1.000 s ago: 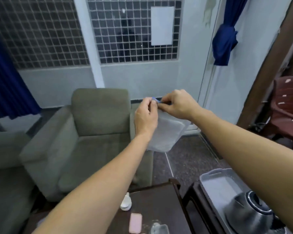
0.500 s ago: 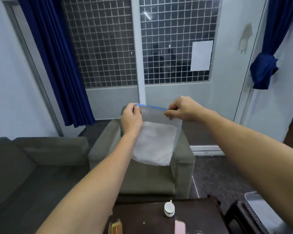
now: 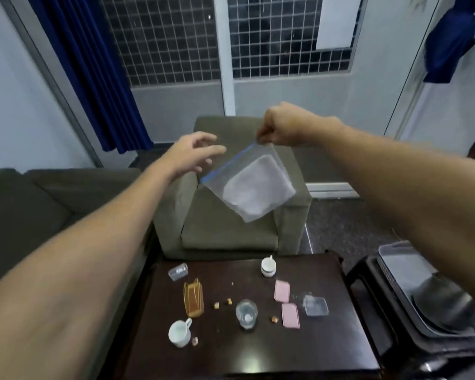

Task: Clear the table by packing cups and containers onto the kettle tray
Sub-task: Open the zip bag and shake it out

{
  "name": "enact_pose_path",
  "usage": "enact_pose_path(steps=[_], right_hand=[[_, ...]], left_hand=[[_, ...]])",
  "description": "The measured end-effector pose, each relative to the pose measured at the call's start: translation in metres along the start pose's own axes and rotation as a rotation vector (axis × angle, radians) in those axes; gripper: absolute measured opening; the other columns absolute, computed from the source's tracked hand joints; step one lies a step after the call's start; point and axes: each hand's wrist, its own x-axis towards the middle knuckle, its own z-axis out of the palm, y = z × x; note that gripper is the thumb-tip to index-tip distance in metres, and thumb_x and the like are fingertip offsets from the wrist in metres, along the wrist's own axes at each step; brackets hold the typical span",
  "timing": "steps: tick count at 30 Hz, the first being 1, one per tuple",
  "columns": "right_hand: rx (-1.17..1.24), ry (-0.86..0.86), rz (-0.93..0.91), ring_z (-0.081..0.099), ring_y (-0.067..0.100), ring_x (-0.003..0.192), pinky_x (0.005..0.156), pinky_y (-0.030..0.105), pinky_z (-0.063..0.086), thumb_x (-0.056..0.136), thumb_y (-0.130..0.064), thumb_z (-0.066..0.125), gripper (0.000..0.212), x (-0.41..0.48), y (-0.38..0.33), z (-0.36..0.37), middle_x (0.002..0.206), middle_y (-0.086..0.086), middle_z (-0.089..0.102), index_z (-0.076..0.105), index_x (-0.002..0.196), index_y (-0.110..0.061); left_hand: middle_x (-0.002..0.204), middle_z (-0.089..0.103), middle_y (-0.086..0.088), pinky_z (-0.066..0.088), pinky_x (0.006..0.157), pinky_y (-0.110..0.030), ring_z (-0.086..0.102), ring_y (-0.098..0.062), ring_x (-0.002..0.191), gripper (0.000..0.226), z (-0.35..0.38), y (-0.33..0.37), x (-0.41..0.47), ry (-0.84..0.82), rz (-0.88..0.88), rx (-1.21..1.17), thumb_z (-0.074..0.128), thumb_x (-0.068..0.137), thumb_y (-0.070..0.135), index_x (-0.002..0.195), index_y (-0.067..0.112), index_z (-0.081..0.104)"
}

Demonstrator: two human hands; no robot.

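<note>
Right grip [image 3: 281, 127] is pinching the zip bag [image 3: 252, 185] by one top corner, right at the blue seal. The bag hangs slanted in the air, above the armchair [image 3: 225, 231] and beyond the desk [image 3: 258, 349]. Left grip [image 3: 192, 156] is spread with loose fingers, just beside the seal and, as far as I can tell, not touching it.

My read is that the bag is about to get stowed. I'd hold that corner firmly, swing it right and lay it flat on the bare part of the tray [image 3: 395, 270]. Put it clear of the kettle [image 3: 444, 305] so the cups have room. A one-corner hold lets it swing, so go slow or bring the left in underneath.

Desk, from my side outward:
- a white cup [image 3: 179, 332]
- a glass [image 3: 246, 315]
- some crumbs
- two pink cases [image 3: 282, 291]
- a flat clear container [image 3: 315, 305]
- a gold wire holder [image 3: 194, 300]
- a small clear box [image 3: 178, 271] and a second cup [image 3: 268, 267] at the far edge

None of the cups or containers looks packed yet. The tray sits on a dark stand just right of the desk. Beyond the armchair there's a sofa [image 3: 52, 201] to the left, then a blue curtain [image 3: 93, 78] and a gridded window [image 3: 162, 37].
</note>
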Motion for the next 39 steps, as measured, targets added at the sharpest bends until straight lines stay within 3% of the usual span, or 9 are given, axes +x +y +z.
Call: enact_pose_path(steps=[3, 8, 14, 20, 22, 25, 30, 35, 39], right_hand=[[-0.038, -0.033, -0.114, 0.068, 0.026, 0.095, 0.078, 0.024, 0.043, 0.091, -0.022, 0.072, 0.017, 0.007, -0.016, 0.011, 0.103, -0.001, 0.079, 0.082, 0.105, -0.025], [-0.052, -0.075, -0.151, 0.066, 0.026, 0.103, 0.087, 0.035, 0.053, 0.093, -0.024, 0.068, 0.02, 0.009, -0.029, 0.029, 0.11, -0.004, 0.077, 0.08, 0.109, -0.029], [0.103, 0.028, 0.027, 0.059, 0.027, 0.119, 0.097, 0.041, 0.05, 0.092, -0.034, 0.068, 0.036, -0.006, -0.032, 0.069, 0.127, 0.004, 0.064, 0.071, 0.127, -0.027], [0.584, 0.109, 0.422, 0.067, 0.021, 0.091, 0.081, 0.037, 0.057, 0.075, -0.043, 0.072, 0.037, -0.032, -0.051, 0.119, 0.098, -0.001, 0.071, 0.064, 0.104, -0.022], [0.779, 0.054, 0.52, 0.068, 0.019, 0.08, 0.071, 0.038, 0.06, 0.075, -0.048, 0.076, 0.043, -0.039, -0.053, 0.127, 0.094, 0.0, 0.071, 0.062, 0.102, -0.018], [0.988, -0.245, 0.502, 0.065, 0.021, 0.067, 0.059, 0.033, 0.055, 0.081, -0.042, 0.076, 0.038, -0.046, -0.057, 0.129, 0.088, 0.008, 0.071, 0.071, 0.101, -0.01], [0.943, -0.227, 0.515, 0.063, 0.023, 0.064, 0.052, 0.028, 0.051, 0.086, -0.014, 0.07, 0.005, -0.05, -0.051, 0.126, 0.08, 0.012, 0.068, 0.073, 0.082, -0.013], [0.761, -0.122, 0.665, 0.06, 0.024, 0.05, 0.05, 0.03, 0.055, 0.078, -0.005, 0.061, 0.016, -0.057, -0.03, 0.134, 0.066, 0.012, 0.068, 0.073, 0.068, -0.009], [0.573, -0.026, 0.746, 0.074, 0.032, 0.065, 0.068, 0.043, 0.065, 0.078, -0.008, 0.052, 0.019, -0.074, -0.01, 0.148, 0.073, 0.012, 0.071, 0.068, 0.07, -0.013]], left_hand=[[0.117, 0.069, 0.005, 0.054, 0.076, -0.023, 0.067, -0.01, 0.102, 0.052, 0.018, 0.021, -0.006, -0.151, 0.063, 0.27, 0.073, 0.09, 0.047, 0.135, 0.023, 0.063], [0.091, 0.073, -0.017, 0.059, 0.082, -0.047, 0.07, -0.034, 0.093, 0.024, 0.048, 0.02, -0.011, -0.069, -0.006, 0.445, 0.062, 0.095, 0.027, 0.091, 0.005, 0.072], [0.083, 0.072, -0.021, 0.063, 0.072, -0.046, 0.071, -0.036, 0.075, 0.024, 0.077, -0.002, -0.017, 0.092, -0.189, 0.229, 0.063, 0.092, 0.022, 0.081, 0.002, 0.072], [0.077, 0.074, -0.012, 0.065, 0.068, -0.047, 0.072, -0.029, 0.071, 0.008, 0.104, -0.028, -0.016, 0.333, -0.444, -0.117, 0.075, 0.077, 0.012, 0.07, 0.009, 0.071], [0.074, 0.074, -0.011, 0.065, 0.066, -0.044, 0.071, -0.026, 0.068, 0.014, 0.108, -0.033, -0.015, 0.391, -0.495, -0.218, 0.082, 0.072, 0.014, 0.07, 0.009, 0.068], [0.064, 0.071, -0.005, 0.063, 0.062, -0.035, 0.071, -0.021, 0.061, 0.032, 0.112, -0.035, -0.011, 0.427, -0.528, -0.267, 0.093, 0.06, 0.029, 0.067, 0.012, 0.067], [0.067, 0.073, -0.01, 0.062, 0.053, -0.035, 0.069, -0.022, 0.051, 0.04, 0.124, -0.034, -0.008, 0.364, -0.504, -0.305, 0.098, 0.061, 0.028, 0.07, 0.007, 0.065], [0.061, 0.064, -0.008, 0.057, 0.052, -0.029, 0.057, -0.02, 0.045, 0.052, 0.128, -0.05, -0.021, 0.268, -0.441, -0.228, 0.097, 0.064, 0.034, 0.058, 0.017, 0.049], [0.059, 0.069, -0.01, 0.055, 0.054, -0.029, 0.062, -0.02, 0.051, 0.032, 0.126, -0.069, -0.034, 0.162, -0.461, -0.062, 0.087, 0.078, 0.032, 0.071, 0.013, 0.062]])
